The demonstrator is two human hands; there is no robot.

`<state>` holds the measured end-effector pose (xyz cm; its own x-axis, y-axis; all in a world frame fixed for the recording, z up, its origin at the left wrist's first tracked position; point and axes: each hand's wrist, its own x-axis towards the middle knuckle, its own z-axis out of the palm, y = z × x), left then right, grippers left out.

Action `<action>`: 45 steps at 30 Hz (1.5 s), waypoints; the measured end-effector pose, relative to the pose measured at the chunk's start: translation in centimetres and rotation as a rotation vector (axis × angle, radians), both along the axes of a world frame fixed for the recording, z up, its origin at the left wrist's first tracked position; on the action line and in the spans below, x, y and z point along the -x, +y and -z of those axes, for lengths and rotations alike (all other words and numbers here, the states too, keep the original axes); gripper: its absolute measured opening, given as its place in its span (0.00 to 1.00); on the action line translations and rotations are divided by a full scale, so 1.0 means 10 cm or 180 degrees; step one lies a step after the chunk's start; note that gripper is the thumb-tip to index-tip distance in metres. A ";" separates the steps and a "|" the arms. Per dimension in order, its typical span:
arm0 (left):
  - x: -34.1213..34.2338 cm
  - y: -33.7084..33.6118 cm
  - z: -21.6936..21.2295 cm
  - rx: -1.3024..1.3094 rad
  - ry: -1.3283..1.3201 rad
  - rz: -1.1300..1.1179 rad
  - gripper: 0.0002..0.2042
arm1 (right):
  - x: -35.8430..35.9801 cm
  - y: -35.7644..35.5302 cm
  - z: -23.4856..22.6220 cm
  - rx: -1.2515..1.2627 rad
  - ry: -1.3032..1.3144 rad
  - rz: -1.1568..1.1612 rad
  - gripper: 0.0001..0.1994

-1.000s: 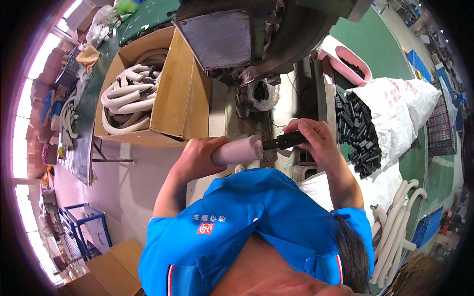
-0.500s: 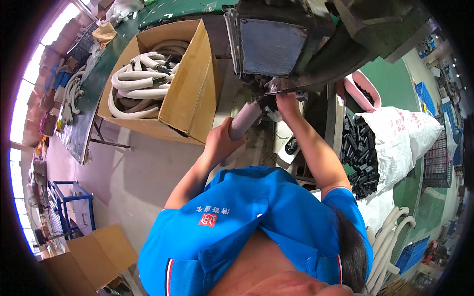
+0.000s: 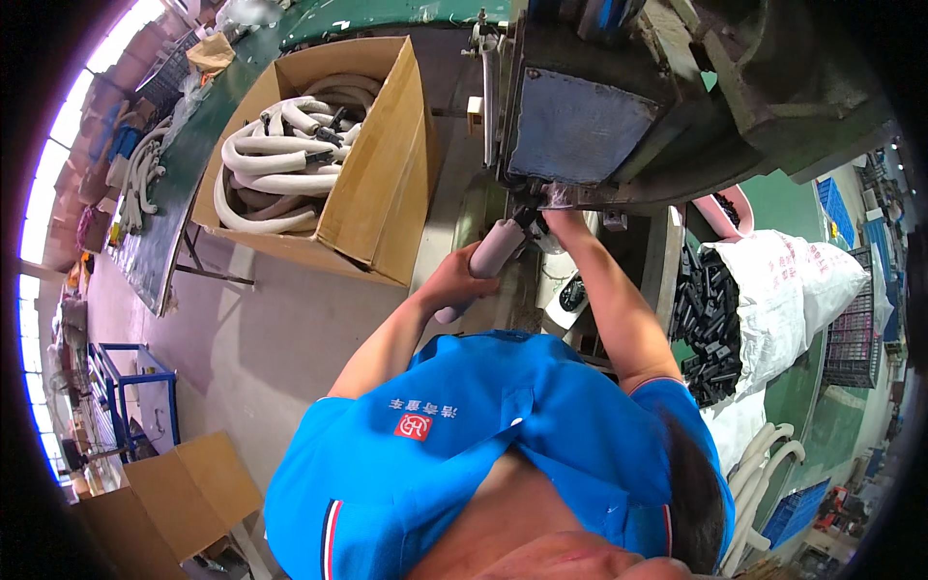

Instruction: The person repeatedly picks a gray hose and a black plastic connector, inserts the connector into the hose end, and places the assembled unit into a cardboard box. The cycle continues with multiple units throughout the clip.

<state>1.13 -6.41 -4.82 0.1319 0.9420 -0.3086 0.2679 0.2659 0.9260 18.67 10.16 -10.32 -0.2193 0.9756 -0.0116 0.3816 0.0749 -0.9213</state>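
Under machine head (image 3: 590, 126), grey hose end (image 3: 493, 256) is held closed in left hand (image 3: 454, 285) grip — right hand (image 3: 561, 217) pinches black fitting at tip. Fitting step judged underway; next move calls for steady alignment — hose kept straight.

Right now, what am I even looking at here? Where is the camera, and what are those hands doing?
The camera sits on a person's head and looks down, so the view curves at its edges. The blue shirt is the person's own. The left hand grips a pale hose, its end pushed against a grey machine. The right hand reaches to that same spot. A cardboard box of white hoses stands to the left, a white sack of black parts to the right.
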 end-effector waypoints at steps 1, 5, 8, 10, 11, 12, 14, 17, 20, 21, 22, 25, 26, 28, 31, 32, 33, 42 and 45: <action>0.06 0.02 0.01 -0.0061 0.0145 0.0053 0.23 | -0.07 0.05 -0.07 0.0957 0.0348 -0.0277 0.18; 0.11 0.09 -0.14 0.0049 0.0192 0.0180 0.23 | -0.37 0.34 0.48 0.1374 0.1295 0.0160 0.16; 0.09 0.09 -0.18 -0.0121 0.0463 0.0261 0.23 | -0.27 0.35 0.73 -0.1094 -0.0585 0.0295 0.20; 0.10 0.05 -0.25 0.0009 0.0258 0.0243 0.22 | -0.16 0.28 0.70 -0.0255 -0.2298 -0.0252 0.20; 0.09 0.07 -0.28 -0.0033 0.0213 0.0324 0.22 | -0.18 0.33 0.81 0.0137 -0.2385 -0.0101 0.18; 0.12 0.02 -0.26 -0.0015 0.0191 0.0343 0.21 | -0.06 0.28 0.85 0.0426 -0.2451 -0.0158 0.16; 0.20 0.01 -0.22 0.0121 0.0444 0.0218 0.23 | 0.17 0.32 0.87 0.0809 -0.2623 -0.0456 0.14; 0.14 0.12 -0.22 -0.0161 0.0819 0.0500 0.25 | -0.22 0.76 1.73 0.0927 -0.3315 -0.0940 0.10; 0.14 0.23 -0.28 0.0103 0.0848 0.0769 0.26 | -0.62 0.96 2.27 0.0583 -0.3966 -0.1102 0.13; 0.17 0.25 -0.28 -0.0006 0.0960 0.0752 0.27 | -0.60 1.00 2.23 0.0425 -0.4122 -0.1296 0.12; 0.18 0.25 -0.26 -0.0097 0.1003 0.0759 0.26 | -0.59 1.00 2.20 0.0679 -0.4142 -0.1211 0.12; 0.29 0.23 -0.15 -0.0213 0.1183 0.0656 0.27 | -0.25 0.71 1.68 0.0895 -0.3637 -0.0736 0.14; 0.36 0.21 -0.14 -0.0164 0.1203 0.0570 0.27 | -0.08 0.51 1.28 0.0802 -0.3301 -0.0516 0.15; 0.36 0.22 -0.17 -0.0149 0.1165 0.0645 0.27 | -0.11 0.33 0.81 0.0360 -0.2734 -0.0145 0.16; 0.36 0.23 -0.24 -0.0227 0.1194 0.0745 0.28 | -0.31 0.42 0.95 -0.0970 -0.2115 -0.0266 0.23; 0.37 0.22 -0.24 -0.0224 0.1195 0.0754 0.28 | -0.36 0.43 0.94 -0.0849 -0.2222 -0.0277 0.24; 0.28 0.26 -0.26 -0.0287 0.1165 0.0914 0.28 | -0.65 0.54 1.13 -0.0623 -0.2731 -0.0264 0.24; 0.30 0.30 -0.16 -0.0099 0.1008 0.0874 0.31 | -0.39 0.24 0.45 -0.1122 -0.2411 0.0084 0.18; 0.35 0.29 -0.31 -0.0483 0.1160 0.0858 0.29 | -0.31 0.00 0.11 -0.0080 -0.0465 0.0371 0.13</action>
